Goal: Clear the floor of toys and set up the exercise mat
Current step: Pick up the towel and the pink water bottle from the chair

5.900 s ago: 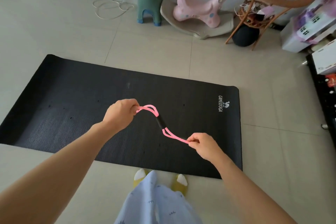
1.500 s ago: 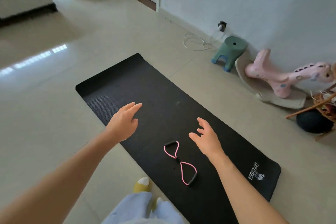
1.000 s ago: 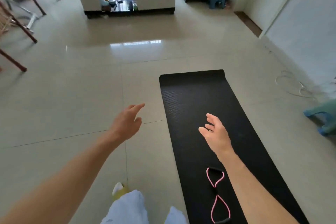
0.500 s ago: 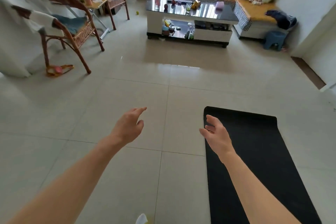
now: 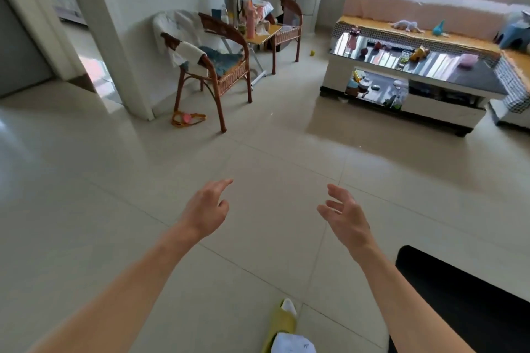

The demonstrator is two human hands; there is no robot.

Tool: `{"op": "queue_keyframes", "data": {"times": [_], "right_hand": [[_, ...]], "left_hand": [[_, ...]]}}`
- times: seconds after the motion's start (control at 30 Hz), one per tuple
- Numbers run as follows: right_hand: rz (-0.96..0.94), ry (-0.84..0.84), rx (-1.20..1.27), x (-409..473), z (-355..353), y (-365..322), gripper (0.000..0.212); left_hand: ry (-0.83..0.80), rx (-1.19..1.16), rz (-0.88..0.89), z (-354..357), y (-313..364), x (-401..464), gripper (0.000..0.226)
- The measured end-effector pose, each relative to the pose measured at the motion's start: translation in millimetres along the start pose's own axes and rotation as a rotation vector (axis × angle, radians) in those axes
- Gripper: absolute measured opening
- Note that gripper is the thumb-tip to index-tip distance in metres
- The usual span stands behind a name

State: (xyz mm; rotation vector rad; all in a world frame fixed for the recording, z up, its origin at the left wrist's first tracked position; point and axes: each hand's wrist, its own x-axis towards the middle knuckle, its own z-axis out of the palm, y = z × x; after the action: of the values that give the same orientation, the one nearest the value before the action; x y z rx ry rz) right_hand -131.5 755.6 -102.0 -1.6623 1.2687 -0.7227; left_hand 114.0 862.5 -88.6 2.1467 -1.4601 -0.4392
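Fingers (image 5: 222, 184) of the left hand (image 5: 207, 210) loosely extended, spread a little, holding nothing; right hand (image 5: 345, 216) likewise empty, digits relaxed and slightly curled, palm turned inward. Both hang above bare floor tiles (image 5: 272, 169), touching nothing. Exercise mat (image 5: 459, 298): black, already flat on the floor at near right, only its rounded corner and one end in view, partly behind the right forearm. It lies below and to the right of the right hand, apart from it. Remaining floor item: an orange-and-pink toy (image 5: 187, 119) on the tiles by the front leg of the wicker chair (image 5: 213, 66), far left of the hands and well apart from both. A small yellow ball-like thing (image 5: 312, 52) sits farther off near the second chair; too small to identify. Judgement on handling: the toy looks like light plastic with thin looped parts, probably rigid but easily snagged on the chair leg; best taken by its thicker pink middle or one loop, one hand sufficing. Mat, if it needs shifting, is soft, floppy and grippy; take an end edge with both hands. Coffee table (image 5: 410, 80) stands far right.
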Motion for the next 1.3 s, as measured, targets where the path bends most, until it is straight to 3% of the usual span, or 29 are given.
{"op": "queue_keyframes", "data": {"times": [0.4,0.67,1.3], "right_hand": [[-0.099,-0.151,0.031,243,7,-31,0.051],[-0.105,-0.199,0.074,356,19,-53,0.05],[-0.126,-0.153,0.114,675,65,-125,0.05]], "left_hand": [[0.14,-0.035,-0.11,-11,16,198,0.051],[0.162,-0.061,-0.153,-18,10,303,0.051],[0.165,-0.173,-0.116,-41,-22,645,0.05]]}}
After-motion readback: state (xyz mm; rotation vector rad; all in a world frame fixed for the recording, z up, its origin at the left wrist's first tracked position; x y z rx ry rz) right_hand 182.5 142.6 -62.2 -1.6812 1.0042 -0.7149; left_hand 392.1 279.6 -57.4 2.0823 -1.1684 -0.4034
